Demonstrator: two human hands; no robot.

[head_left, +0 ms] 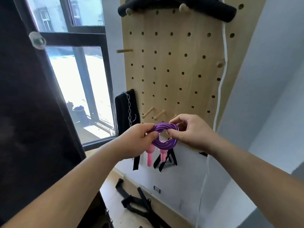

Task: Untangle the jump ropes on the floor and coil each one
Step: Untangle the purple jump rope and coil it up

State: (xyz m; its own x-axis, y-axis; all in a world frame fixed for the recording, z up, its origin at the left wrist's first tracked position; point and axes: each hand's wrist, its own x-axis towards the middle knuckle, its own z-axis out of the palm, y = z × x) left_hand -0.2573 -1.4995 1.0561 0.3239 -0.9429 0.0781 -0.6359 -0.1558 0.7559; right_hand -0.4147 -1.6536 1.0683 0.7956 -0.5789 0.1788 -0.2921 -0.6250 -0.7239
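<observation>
While both hands are raised in front of a pale wooden pegboard (172, 63), the head view shows the purple jump rope (165, 127) wound into a tight ring between them. It is held in the air just before the board's lower edge, well above the floor (111, 201).

The left hand (138, 139) pinches the ring's left side, thumb on the near face and fingers curled behind it. The right hand (190, 130) pinches the right side between thumb and forefinger, with its other fingers bent above the coil.

Two pink handles hang down from the ring. One handle (149, 157) drops below the left hand, and the other handle (162, 155) hangs under the ring's lowest turn.

Short wooden pegs (148, 111) jut from the board just above the hands. A metal chain (129, 107) hangs over a black fabric piece (120, 109) at the board's lower left edge. A white cord (220, 89) runs down its right side, and a black padded item (181, 10) rests on pegs at the top. Black straps (136, 201) lie in a loose heap on the floor near the wall. A dark-framed window (79, 79) fills the left.
</observation>
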